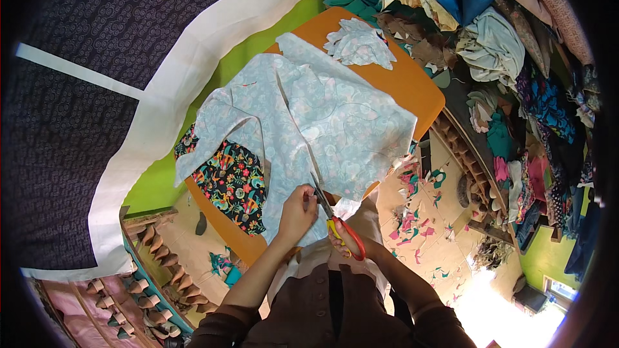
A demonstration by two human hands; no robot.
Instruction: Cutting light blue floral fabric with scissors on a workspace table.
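A large piece of floral fabric (342,116) lies pale underside up, with pencil-like outlines on it and a long slit running down its middle. At its left, a folded-over part shows the dark, bright-flowered face (233,177). My right hand (340,242) grips scissors (325,202) by their red and yellow handles. Their blades point away from me, at the near end of the slit; whether they are parted is hard to tell. Just left of the blades, my left hand (298,211) has its fingers closed on the near edge of the fabric.
The fabric rests on an orange tabletop (419,100), with a crumpled pile of pale cut pieces (360,43) at the far end. Heaped cloth (493,45) stands at the right. Colourful scraps (412,212) litter the floor. Wooden shoe forms (169,258) line racks at lower left.
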